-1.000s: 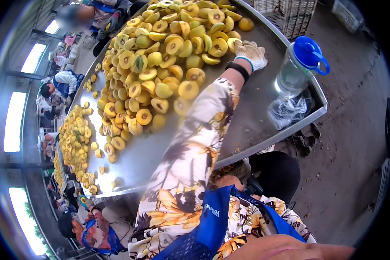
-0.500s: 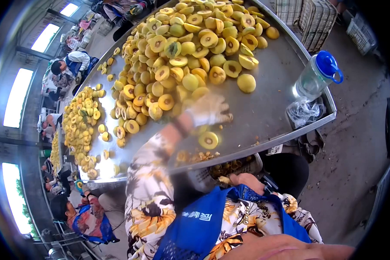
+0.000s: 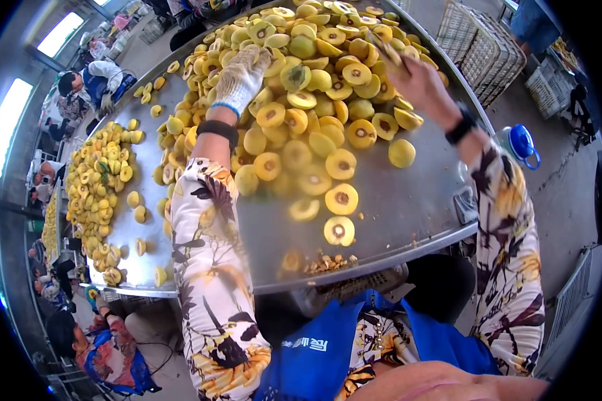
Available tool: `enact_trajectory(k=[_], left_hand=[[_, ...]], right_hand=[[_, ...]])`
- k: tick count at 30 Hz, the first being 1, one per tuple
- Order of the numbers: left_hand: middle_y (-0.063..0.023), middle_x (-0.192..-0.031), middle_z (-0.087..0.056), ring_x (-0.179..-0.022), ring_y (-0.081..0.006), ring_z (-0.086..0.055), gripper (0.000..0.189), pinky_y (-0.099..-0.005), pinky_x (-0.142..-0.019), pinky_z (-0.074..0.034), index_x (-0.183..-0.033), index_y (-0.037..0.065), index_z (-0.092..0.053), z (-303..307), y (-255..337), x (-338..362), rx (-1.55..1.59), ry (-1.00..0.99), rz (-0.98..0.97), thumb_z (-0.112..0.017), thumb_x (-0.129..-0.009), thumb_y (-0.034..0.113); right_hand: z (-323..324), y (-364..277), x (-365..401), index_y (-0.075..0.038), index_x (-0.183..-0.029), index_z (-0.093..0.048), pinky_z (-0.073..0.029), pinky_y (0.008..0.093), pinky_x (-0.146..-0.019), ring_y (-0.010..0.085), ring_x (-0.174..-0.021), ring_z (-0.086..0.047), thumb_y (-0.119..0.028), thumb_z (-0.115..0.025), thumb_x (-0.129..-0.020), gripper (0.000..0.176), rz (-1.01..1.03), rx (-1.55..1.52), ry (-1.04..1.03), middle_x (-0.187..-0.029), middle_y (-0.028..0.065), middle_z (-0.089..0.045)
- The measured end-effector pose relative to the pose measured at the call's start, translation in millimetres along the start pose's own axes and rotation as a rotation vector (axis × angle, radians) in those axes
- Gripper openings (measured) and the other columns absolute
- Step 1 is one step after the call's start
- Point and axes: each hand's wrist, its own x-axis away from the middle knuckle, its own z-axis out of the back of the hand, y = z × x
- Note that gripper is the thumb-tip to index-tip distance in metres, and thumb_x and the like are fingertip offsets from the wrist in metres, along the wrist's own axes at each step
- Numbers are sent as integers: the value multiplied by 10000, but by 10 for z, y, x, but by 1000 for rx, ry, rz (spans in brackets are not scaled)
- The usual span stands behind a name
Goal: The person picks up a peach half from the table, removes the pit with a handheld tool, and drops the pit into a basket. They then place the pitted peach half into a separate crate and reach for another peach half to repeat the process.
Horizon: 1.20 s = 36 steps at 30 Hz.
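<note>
1. Work surface. The curved stainless-steel table (image 3: 394,220) carries the large heap of halved yellow stone fruit (image 3: 314,87). The heap covers the far half of the table. A few loose halves lie apart from it toward the near rim, among them one cut-side-up half (image 3: 339,230).

2. Left arm. Half a second ago the left hand in the white knitted glove (image 3: 242,73) was low over the near edge, blurred in motion. It has since gone out the full length of the floral sleeve and now rests on the far left slope of the heap. The fingers drape over the fruit. Whether they close on a piece cannot be told.

3. Right arm. The bare right hand with the black wristband (image 3: 415,77) was down by the lap. It is now raised over the right flank of the heap. Its fingertips are blurred, so its hold cannot be told.

4. Assessment. Both hands have left the near edge and now work on the heap.

5. Small items. The clear bottle with the blue lid (image 3: 518,144) stands at the right corner. Brown fruit stones (image 3: 328,264) lie along the near rim.
</note>
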Motion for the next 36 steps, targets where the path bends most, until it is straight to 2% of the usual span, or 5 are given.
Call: enact_trajectory(k=[16,20,23,31,36], left_hand=[[-169,-1294,-469,-1140,-293,-502,467,-343,-944,-428,-1368,130,-360,-466,-502,-609,-438,-511,-91,-372,-903,101],[-169,-1288,-474,-1150,-295,-493,445,-339,-960,-408,-1359,135,-378,-675,-783,-772,-257,-537,-45,-377,-915,159],[-169,-1283,-479,-1156,-297,-485,432,-335,-972,-394,-1351,139,-392,-806,-906,-860,-175,-553,-32,-380,-924,202],[-121,-1270,-504,-1171,-261,-468,474,-307,-1006,-338,-1286,177,-482,-1007,-1055,-734,150,-498,111,-399,-921,468],[-52,-1236,-544,-1138,-207,-507,415,-270,-956,-394,-1212,150,-545,-481,-290,-455,416,-717,170,-431,-917,419]], right_hand=[[-1374,1106,-1697,-72,-990,-628,-483,362,-638,295,-728,-626,-465,-582,-793,442,-344,94,-366,-868,183,-653],[-1629,1573,-1809,-121,-1071,-596,-476,392,-656,295,-776,-614,-324,-509,-849,314,558,739,-496,-850,134,-625],[-1586,1509,-1759,-135,-1039,-608,-462,410,-645,292,-774,-605,-242,-500,-836,253,648,653,-442,-780,123,-590],[-1642,1231,-1420,-91,-1108,-604,-472,345,-695,251,-762,-616,-486,-611,-794,504,-490,169,-619,-841,146,-641],[-1620,1109,-1033,-67,-1007,-607,-479,380,-730,322,-825,-619,-417,-608,-784,416,-76,195,-522,-856,171,-645]])
